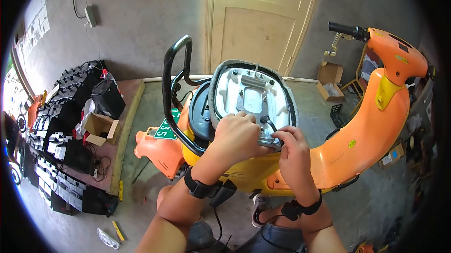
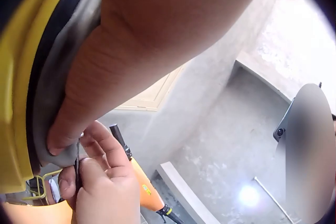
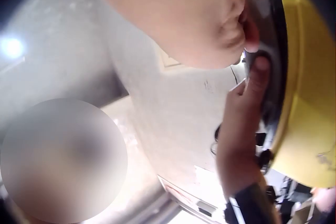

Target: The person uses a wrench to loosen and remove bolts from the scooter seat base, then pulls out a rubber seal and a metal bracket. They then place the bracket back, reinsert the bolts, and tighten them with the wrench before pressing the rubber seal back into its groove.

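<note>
An overturned scooter seat shows its white underside and grey cover rim, set over the orange and yellow scooter. My left hand grips the near edge of the seat. In the right wrist view the left thumb presses along the outer grey side. Close to its right, my right hand pinches a slim dark tool with a rounded head, resembling a spanner, against the seat's underside. The left wrist view shows the right hand's thumb and fingers around its thin shaft.
A black grab rail rises behind the seat, left of my hands. Many black batteries and an open carton sit on a low platform at left. Another carton stands near the wall, right of the door.
</note>
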`<state>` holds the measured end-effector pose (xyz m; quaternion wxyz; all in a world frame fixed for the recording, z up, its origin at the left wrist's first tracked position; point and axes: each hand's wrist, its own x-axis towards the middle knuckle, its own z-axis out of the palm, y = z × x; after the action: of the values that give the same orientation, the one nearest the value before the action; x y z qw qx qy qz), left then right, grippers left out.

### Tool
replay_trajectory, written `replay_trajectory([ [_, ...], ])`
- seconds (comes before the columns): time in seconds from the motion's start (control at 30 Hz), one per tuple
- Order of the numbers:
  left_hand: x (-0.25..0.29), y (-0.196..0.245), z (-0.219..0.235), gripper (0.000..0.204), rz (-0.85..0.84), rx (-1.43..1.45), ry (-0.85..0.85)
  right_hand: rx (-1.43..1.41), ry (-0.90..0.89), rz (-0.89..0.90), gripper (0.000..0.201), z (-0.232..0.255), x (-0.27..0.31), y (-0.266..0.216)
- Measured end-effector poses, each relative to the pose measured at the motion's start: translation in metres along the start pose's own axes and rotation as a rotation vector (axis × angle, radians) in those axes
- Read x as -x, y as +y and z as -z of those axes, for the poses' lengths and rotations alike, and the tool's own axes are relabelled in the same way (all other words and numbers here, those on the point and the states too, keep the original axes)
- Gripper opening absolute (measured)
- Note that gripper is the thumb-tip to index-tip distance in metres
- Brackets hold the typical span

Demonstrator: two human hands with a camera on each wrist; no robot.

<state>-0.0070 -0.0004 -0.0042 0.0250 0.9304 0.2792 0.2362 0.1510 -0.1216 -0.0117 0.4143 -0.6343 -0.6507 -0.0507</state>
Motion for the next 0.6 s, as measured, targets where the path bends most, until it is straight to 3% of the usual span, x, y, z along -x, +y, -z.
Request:
replay_trajectory([
  [0.07,0.000,0.001,0.000,0.059,-0.008,-0.003,0.003,-0.003,0.026,-0.025,0.047,0.001,0.001,-0.002],
  [0.1,-0.001,0.001,0.002,0.059,-0.001,-0.010,-0.004,0.008,0.028,0.042,0.033,0.002,-0.004,0.005],
  [0.13,-0.001,0.002,0.002,0.059,0.004,-0.017,-0.010,0.010,0.027,0.041,0.033,0.007,-0.006,0.004],
  [0.2,-0.001,0.000,-0.002,0.060,-0.015,-0.008,0.028,-0.179,-0.067,-0.397,0.023,0.020,-0.013,-0.005],
  [0.23,-0.001,-0.001,-0.004,0.062,-0.031,0.003,0.062,-0.282,-0.033,-0.315,0.036,0.021,-0.016,0.011],
  [0.27,0.000,0.000,-0.004,0.062,-0.029,0.009,0.059,-0.279,-0.038,-0.319,0.036,0.030,-0.022,0.015],
  [0.33,-0.001,0.001,0.001,0.061,-0.040,0.013,0.048,-0.326,-0.226,-0.329,0.033,0.048,-0.045,0.015],
  [0.47,-0.002,0.000,0.001,0.060,-0.059,-0.019,0.032,-0.371,-0.327,-0.325,0.026,0.047,-0.064,0.014],
  [0.5,-0.002,0.002,0.004,0.061,-0.039,-0.024,0.004,-0.227,-0.309,-0.146,0.027,0.047,-0.064,0.020],
  [0.6,-0.001,0.004,0.007,0.062,-0.026,-0.035,-0.023,-0.315,-0.232,-0.050,0.027,0.042,-0.069,0.033],
])
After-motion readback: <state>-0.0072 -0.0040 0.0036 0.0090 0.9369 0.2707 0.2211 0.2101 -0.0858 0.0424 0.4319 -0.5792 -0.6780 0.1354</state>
